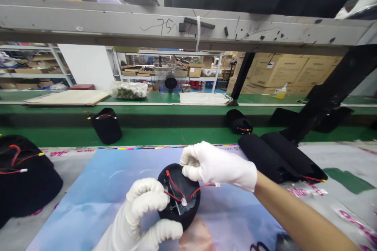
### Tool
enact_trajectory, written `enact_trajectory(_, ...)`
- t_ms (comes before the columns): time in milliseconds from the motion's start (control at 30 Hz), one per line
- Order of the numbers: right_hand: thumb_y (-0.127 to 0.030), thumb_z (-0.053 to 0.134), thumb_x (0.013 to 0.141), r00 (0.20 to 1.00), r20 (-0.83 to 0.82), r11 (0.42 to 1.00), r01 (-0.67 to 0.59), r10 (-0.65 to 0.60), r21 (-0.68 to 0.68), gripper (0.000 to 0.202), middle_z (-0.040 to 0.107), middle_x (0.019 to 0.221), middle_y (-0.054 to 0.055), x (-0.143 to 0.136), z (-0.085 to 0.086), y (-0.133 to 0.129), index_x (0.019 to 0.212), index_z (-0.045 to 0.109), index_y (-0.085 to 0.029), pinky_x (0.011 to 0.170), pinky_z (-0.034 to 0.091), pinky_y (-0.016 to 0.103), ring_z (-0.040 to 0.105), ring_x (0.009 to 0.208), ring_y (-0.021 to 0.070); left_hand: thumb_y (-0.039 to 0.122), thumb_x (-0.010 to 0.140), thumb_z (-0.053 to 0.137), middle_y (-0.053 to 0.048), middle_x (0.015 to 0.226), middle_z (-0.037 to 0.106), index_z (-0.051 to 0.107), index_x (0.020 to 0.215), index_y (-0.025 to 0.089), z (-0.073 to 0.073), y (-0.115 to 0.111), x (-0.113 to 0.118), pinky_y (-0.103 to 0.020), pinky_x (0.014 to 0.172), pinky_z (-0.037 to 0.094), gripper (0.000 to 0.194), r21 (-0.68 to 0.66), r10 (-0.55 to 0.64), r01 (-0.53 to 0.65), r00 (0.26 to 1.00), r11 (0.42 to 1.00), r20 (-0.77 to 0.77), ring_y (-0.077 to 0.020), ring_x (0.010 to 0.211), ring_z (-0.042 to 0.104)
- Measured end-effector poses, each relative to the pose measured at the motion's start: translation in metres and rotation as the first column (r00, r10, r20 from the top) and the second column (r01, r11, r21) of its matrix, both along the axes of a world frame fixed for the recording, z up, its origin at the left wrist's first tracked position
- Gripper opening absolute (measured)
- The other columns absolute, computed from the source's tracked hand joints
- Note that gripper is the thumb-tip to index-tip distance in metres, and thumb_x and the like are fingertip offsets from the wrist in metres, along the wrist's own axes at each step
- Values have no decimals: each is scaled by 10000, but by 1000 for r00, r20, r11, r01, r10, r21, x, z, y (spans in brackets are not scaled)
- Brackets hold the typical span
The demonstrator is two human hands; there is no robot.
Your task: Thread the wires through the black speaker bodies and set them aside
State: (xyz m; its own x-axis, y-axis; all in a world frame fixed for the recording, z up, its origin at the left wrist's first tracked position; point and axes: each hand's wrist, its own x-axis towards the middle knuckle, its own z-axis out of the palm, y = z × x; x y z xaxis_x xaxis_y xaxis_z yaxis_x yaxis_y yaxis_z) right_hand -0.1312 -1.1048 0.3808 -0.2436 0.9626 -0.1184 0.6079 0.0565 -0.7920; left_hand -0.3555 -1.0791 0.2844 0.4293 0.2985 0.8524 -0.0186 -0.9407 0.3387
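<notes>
A black fabric-covered cylinder stands on a blue printed sheet in front of me, its end facing up. Red wires and a small white connector lie across that end. My left hand, in a white glove, grips the cylinder's near left side, thumb low and fingers on the rim. Above the far right rim, my gloved right hand has its fingers pinched together. What they hold, if anything, is hidden. One red wire ends in a white plug beside the right wrist.
A larger black piece with wires sits at the left. Another black cylinder stands on the green conveyor. Two black cylinders lie to the right. A dark slanted post and an overhead beam frame the bench.
</notes>
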Motion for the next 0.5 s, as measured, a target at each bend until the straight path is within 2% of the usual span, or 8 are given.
enact_trajectory(100,-86,579,645,996,83,1000,24,-25,17,95,510,491,-82,-4,5,2,687,592,-171,398,266,169,401,395,47,278,738,811,-52,1046,573,523,1160,222,-9,-2,-4,-314,874,593,514,-71,18,-14,998,997,55,-186,1003,579)
enact_trajectory(167,-145,598,699,995,97,1000,24,-24,-1,66,531,520,-73,-4,4,-1,756,620,-170,404,304,175,430,416,60,270,711,830,-72,1140,572,530,1208,238,-11,-4,-8,-346,913,591,581,-137,-8,19,997,990,77,-213,1082,578)
enact_trajectory(233,-238,618,773,998,52,999,46,-46,8,128,593,614,-44,-1,3,-7,873,646,-163,463,391,191,494,494,80,230,717,825,-68,1188,597,542,1236,254,-11,-6,-14,-356,917,596,592,-214,-54,84,988,973,142,-225,1101,597)
enact_trajectory(300,-336,628,826,987,-88,988,141,-135,67,242,667,785,8,6,4,-16,993,650,-163,567,466,220,568,623,106,188,730,811,-43,1201,632,557,1245,267,-12,-6,-19,-351,882,616,580,-271,-54,130,961,954,273,-223,1076,628)
enact_trajectory(400,-462,605,868,900,-277,893,398,-336,211,371,697,982,69,29,2,-28,1106,628,-178,656,511,262,639,780,158,257,704,835,-39,1277,630,545,1307,272,-18,-5,-19,-342,861,629,669,-282,5,101,936,954,353,-235,1087,648)
enact_trajectory(433,-491,563,895,889,-207,848,453,-408,276,390,702,1016,72,40,0,-31,1137,616,-190,680,524,269,658,818,171,351,679,850,-59,1323,605,521,1343,277,-22,-5,-17,-366,898,613,745,-301,38,63,947,951,320,-258,1124,638)
enact_trajectory(467,-498,522,918,866,-64,800,483,-495,356,396,706,1047,71,53,-3,-33,1166,604,-201,717,534,275,674,861,181,461,646,848,-85,1374,567,481,1387,285,-25,-5,-13,-403,946,586,845,-327,67,20,965,945,253,-288,1171,617)
enact_trajectory(500,-484,487,939,805,118,759,484,-581,437,393,707,1089,72,67,-7,-35,1199,593,-209,769,538,284,681,915,193,557,614,829,-113,1421,522,434,1427,288,-28,-6,-9,-439,988,553,943,-359,96,-29,981,933,171,-324,1231,578)
